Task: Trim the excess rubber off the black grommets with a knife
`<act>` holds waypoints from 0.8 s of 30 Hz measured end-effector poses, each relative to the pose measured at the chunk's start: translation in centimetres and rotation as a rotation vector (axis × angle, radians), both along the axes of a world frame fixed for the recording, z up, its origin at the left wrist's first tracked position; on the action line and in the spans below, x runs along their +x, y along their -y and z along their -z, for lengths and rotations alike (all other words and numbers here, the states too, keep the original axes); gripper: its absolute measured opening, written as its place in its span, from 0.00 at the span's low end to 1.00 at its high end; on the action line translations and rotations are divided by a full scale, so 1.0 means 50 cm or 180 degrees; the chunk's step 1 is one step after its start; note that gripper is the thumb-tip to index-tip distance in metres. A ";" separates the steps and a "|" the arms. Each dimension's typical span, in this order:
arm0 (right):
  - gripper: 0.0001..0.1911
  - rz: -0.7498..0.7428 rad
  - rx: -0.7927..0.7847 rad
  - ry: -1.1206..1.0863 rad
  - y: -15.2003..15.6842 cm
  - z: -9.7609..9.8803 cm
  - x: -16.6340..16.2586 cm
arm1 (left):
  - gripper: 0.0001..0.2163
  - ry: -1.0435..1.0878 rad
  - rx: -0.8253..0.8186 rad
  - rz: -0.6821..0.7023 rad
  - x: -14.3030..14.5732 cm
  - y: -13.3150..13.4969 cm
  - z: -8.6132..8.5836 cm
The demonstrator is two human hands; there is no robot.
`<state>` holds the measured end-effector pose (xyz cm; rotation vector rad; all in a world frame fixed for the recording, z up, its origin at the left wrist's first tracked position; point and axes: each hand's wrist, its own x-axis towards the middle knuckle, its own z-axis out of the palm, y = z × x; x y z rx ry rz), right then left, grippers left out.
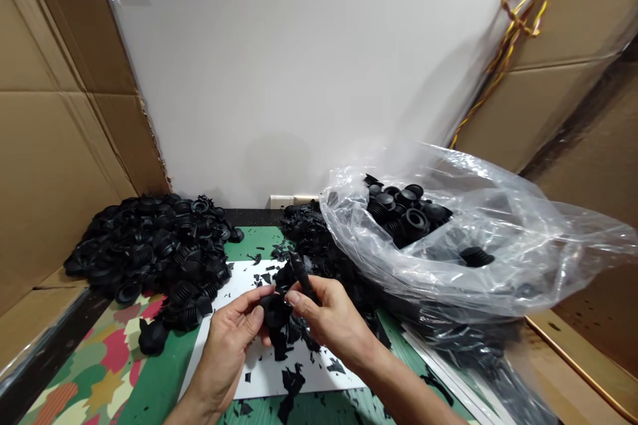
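Note:
My left hand (232,332) pinches a round black rubber part (274,311) between thumb and fingers, above a white sheet (266,378). Close against it, my right hand (331,315) is closed round a dark, slim-handled tool (302,273) that points up and away from me. The tool's working end is hidden by the fingers and the part, so its kind does not show. Torn black scraps (292,382) lie on the sheet below both hands.
A large heap of ribbed black parts (159,239) stands at left. Black trimmings (319,232) pile up behind my hands. At right, a clear plastic bag (518,246) holds more black parts (406,206). Cardboard panels (60,73) flank the green work surface (164,372).

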<state>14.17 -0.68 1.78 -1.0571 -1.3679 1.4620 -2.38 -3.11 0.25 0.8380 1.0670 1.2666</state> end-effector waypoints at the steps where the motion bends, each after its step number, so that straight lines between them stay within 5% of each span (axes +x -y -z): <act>1: 0.15 0.0003 0.0006 0.0002 -0.001 0.001 -0.005 | 0.17 -0.0034 0.0030 -0.0055 0.000 0.000 0.002; 15: 0.21 0.0034 -0.0150 -0.0687 0.006 0.059 -0.044 | 0.16 -0.0865 0.0947 -0.0559 0.008 -0.010 0.011; 24: 0.18 0.0255 -0.0365 -0.0808 0.009 0.075 -0.054 | 0.15 -0.0804 0.0336 -0.0582 0.003 -0.008 0.016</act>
